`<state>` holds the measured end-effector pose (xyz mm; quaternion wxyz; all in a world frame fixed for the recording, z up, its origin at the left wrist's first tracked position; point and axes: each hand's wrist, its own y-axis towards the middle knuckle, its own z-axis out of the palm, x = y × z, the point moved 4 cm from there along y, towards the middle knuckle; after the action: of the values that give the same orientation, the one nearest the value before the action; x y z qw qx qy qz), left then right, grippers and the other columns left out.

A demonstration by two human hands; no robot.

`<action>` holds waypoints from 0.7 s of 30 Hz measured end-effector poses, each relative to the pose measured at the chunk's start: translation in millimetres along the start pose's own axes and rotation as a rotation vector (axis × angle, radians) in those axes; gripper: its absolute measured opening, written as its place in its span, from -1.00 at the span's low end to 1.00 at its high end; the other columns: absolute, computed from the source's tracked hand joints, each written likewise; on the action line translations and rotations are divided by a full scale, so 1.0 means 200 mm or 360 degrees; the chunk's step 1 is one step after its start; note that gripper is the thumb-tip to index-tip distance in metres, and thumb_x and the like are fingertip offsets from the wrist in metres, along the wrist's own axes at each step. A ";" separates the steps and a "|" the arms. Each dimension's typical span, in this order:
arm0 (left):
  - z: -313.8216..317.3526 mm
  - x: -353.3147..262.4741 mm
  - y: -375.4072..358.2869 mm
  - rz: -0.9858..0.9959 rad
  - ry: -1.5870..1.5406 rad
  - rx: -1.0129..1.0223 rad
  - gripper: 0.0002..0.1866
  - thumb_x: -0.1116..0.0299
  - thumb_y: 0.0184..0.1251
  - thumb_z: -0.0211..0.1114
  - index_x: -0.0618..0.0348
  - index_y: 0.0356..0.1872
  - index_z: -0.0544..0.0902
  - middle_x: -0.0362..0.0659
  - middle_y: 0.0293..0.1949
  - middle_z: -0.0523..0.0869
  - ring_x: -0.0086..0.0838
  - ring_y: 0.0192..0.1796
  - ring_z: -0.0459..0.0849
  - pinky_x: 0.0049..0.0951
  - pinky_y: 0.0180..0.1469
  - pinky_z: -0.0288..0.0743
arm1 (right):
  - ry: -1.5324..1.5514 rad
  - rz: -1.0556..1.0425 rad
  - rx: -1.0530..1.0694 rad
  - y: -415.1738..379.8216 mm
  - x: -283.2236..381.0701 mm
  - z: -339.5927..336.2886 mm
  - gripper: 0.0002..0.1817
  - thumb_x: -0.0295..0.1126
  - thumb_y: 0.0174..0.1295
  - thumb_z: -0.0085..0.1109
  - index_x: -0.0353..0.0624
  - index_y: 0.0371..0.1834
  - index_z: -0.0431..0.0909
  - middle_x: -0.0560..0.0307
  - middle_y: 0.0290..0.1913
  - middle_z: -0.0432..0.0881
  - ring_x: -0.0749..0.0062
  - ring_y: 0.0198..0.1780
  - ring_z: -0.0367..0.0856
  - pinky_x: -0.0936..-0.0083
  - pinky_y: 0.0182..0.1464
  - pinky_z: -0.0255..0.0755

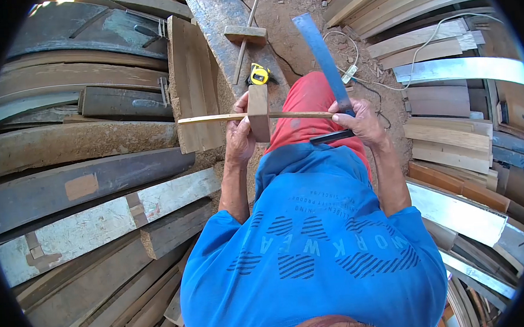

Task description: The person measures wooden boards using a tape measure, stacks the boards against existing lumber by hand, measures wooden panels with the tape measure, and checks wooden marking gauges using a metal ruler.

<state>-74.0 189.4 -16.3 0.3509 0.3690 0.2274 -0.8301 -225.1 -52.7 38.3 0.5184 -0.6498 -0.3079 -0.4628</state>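
A wooden marking gauge (259,119), a block with a thin stick passing through it, is held level across my lap. My left hand (239,138) is closed around the block and stick, thumb on the near side. At the stick's right end, the fingers and thumb of my right hand (363,122) pinch it. That same hand grips a try square (321,51), its long metal blade pointing up and away and its dark stock lying below the hand. Just beyond the block, a yellow tape measure (260,75) lies on a worn bench (218,15).
A second marking gauge (249,35) rests farther along the bench. Grooved wooden boards (196,90) stand left of my left hand. Stacked planks (77,143) line the left side, with more timber (450,136) at right. A white cable (412,84) crosses the sawdust-covered floor (284,17).
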 end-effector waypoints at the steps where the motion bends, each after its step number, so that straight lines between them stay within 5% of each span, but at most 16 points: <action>1: -0.02 0.01 0.00 -0.0021 0.0009 0.0036 -0.17 0.10 0.33 0.33 0.26 0.50 0.17 -0.08 0.35 0.45 -0.37 0.33 0.49 -0.29 0.37 0.39 | 0.0038 0.0008 -0.0007 0.00 -0.01 0.00 -0.85 -0.49 0.18 0.34 -0.23 -0.19 0.66 0.34 -0.36 0.61 0.74 -0.36 0.47 0.67 -0.30 0.39; 10: 0.02 0.01 -0.01 -0.0094 -0.0073 0.0012 -0.08 0.11 0.30 0.31 0.21 0.57 0.03 0.05 0.48 0.28 -0.32 0.36 0.47 -0.26 0.36 0.42 | 0.0021 -0.0041 0.0001 -0.01 0.03 0.00 -0.87 -0.53 0.17 0.31 -0.25 -0.22 0.67 0.32 -0.33 0.65 0.69 -0.29 0.54 0.64 -0.20 0.44; 21: -0.03 0.08 0.02 -0.0069 -0.0083 0.0013 -0.15 0.14 0.30 0.25 0.18 0.55 0.11 -0.05 0.32 0.47 -0.35 0.34 0.49 -0.31 0.28 0.49 | -0.0164 -0.0031 -0.0034 0.03 0.01 0.02 -0.84 -0.44 0.21 0.32 -0.27 -0.19 0.66 0.35 -0.36 0.61 0.73 -0.34 0.47 0.64 -0.27 0.39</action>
<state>-75.6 183.7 -32.9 0.3370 0.3436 0.2226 -0.8478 -218.1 -49.6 38.0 0.4904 -0.6752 -0.3356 -0.4369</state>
